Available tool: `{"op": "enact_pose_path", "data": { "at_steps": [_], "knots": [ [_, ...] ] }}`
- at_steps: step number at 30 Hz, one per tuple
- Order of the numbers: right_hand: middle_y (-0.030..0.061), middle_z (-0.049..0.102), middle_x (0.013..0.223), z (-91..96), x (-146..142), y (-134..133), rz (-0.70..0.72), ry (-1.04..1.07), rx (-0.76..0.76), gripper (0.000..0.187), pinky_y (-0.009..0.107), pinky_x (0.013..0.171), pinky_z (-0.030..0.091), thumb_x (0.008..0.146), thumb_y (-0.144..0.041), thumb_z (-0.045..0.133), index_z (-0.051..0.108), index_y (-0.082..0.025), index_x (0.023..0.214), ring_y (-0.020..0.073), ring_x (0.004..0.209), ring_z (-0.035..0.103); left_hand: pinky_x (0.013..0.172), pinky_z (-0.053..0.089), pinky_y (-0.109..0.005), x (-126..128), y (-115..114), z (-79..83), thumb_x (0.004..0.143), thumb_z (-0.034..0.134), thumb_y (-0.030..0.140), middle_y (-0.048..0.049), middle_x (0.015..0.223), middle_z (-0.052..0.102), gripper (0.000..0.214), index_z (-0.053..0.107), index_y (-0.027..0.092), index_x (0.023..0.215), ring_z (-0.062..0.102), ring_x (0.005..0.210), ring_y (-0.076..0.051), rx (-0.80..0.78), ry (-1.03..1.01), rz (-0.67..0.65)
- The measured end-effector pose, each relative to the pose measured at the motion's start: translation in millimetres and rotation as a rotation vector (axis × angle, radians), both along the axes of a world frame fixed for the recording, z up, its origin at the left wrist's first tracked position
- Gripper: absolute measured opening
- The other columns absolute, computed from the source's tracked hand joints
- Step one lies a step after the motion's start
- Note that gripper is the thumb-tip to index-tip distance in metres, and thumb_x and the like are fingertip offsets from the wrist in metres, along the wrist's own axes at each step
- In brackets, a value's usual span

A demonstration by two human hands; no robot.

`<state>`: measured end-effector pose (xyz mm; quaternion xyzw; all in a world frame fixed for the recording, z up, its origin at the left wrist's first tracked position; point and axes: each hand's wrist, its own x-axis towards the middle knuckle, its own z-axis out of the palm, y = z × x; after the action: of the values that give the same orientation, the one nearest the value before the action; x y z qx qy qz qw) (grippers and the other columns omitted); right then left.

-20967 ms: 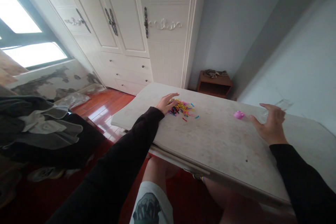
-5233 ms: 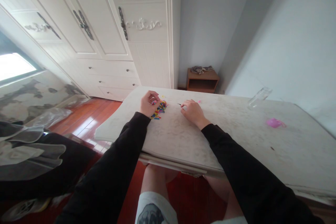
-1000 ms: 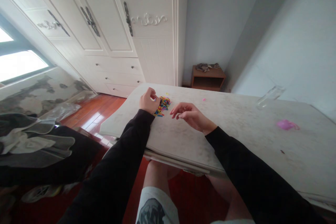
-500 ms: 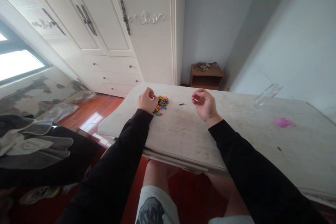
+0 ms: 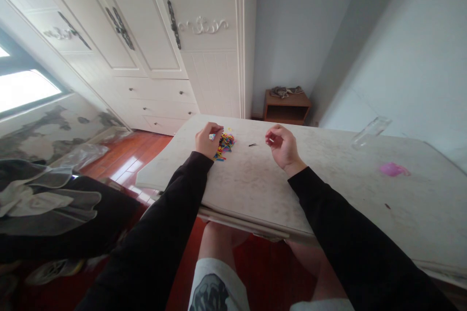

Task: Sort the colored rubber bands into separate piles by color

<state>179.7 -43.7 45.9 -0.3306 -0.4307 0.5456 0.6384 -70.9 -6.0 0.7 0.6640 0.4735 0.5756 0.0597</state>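
Observation:
A small heap of coloured pieces [image 5: 226, 143] lies on the pale table [image 5: 328, 189] near its far left corner. My left hand [image 5: 206, 140] rests beside the heap, fingers curled in a pinch around a tiny light piece. My right hand [image 5: 282, 145] hovers a little above the table to the right of the heap, fingers curled inward with something small and pale at the fingertips that I cannot name. One dark piece [image 5: 252, 145] lies alone between the two hands.
A clear glass jar [image 5: 370, 131] lies on its side at the table's far right, with a pink lid [image 5: 392, 169] nearer me. White wardrobe [image 5: 175, 48] and a wooden bedside cabinet [image 5: 287, 105] stand beyond. Dark clothes [image 5: 47, 204] are piled at left.
Over the last second my right hand left the heap, moved right and curled shut. My left hand stayed by the heap and lifted its pinching fingers slightly.

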Motion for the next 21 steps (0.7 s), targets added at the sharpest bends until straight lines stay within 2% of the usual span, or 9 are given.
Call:
{"op": "enact_pose_path", "data": {
  "at_steps": [3,5,9,12,15,18,21],
  "knots": [
    [0.0,0.062,0.069,-4.3,-2,0,0.03,-0.171,0.031,0.013,0.026,0.061,0.041,0.071,-0.032,0.063,0.059,-0.022,0.064,0.0141,0.067,0.055,0.088,0.062,-0.033,4,-3,-1.3,0.089,0.067,0.023,-0.0048,0.098,0.079,0.009,0.061,0.021,0.094,0.077,0.091,-0.017,-0.005,-0.016,-0.095],
    [0.0017,0.067,0.075,-7.6,-5,-1,0.049,-0.365,0.086,0.013,0.029,0.066,0.045,0.075,-0.034,0.063,0.065,-0.021,0.071,0.0163,0.074,0.059,0.086,0.064,-0.033,6,-5,-1.4,0.088,0.069,0.025,-0.0044,0.099,0.079,0.012,0.062,0.022,0.097,0.078,0.091,-0.018,-0.03,-0.019,-0.141],
    [0.0092,0.072,0.115,-17.1,-11,-6,0.097,-0.794,0.36,0.02,0.038,0.086,0.053,0.081,-0.029,0.065,0.074,-0.021,0.097,0.0242,0.106,0.065,0.081,0.066,-0.032,9,-10,-2.1,0.088,0.071,0.028,-0.0042,0.101,0.079,0.016,0.063,0.023,0.101,0.079,0.087,-0.018,-0.08,0.023,-0.214],
    [0.014,0.063,0.142,-26.0,-15,-8,0.142,-1.012,0.584,0.035,0.05,0.111,0.044,0.081,-0.02,0.066,0.074,-0.02,0.114,0.029,0.131,0.057,0.079,0.066,-0.032,10,-9,-5.8,0.09,0.071,0.031,-0.0044,0.105,0.078,0.015,0.064,0.023,0.1,0.078,0.083,-0.016,-0.07,0.053,-0.277],
    [0.0145,0.055,0.154,-32.0,-17,-8,0.169,-1.105,0.694,0.046,0.055,0.122,0.033,0.082,-0.017,0.067,0.07,-0.021,0.127,0.0303,0.141,0.05,0.08,0.066,-0.032,10,-6,-9.6,0.09,0.07,0.031,-0.0049,0.108,0.077,0.014,0.064,0.024,0.101,0.078,0.085,-0.016,-0.057,0.077,-0.36],
    [0.0134,0.053,0.156,-33.3,-16,-6,0.188,-1.117,0.721,0.051,0.055,0.122,0.034,0.084,-0.017,0.067,0.067,-0.023,0.135,0.0298,0.143,0.049,0.081,0.066,-0.034,9,-6,-10.2,0.09,0.068,0.028,-0.0061,0.11,0.076,0.015,0.064,0.024,0.104,0.077,0.088,-0.017,-0.075,0.101,-0.398],
    [0.0134,0.056,0.154,-33.3,-15,-5,0.197,-1.112,0.722,0.054,0.055,0.121,0.036,0.083,-0.017,0.067,0.065,-0.023,0.137,0.0298,0.142,0.051,0.083,0.066,-0.035,9,-7,-8.1,0.089,0.066,0.028,-0.0068,0.112,0.075,0.014,0.064,0.024,0.102,0.076,0.091,-0.017,-0.125,0.131,-0.364]
  ]
}}
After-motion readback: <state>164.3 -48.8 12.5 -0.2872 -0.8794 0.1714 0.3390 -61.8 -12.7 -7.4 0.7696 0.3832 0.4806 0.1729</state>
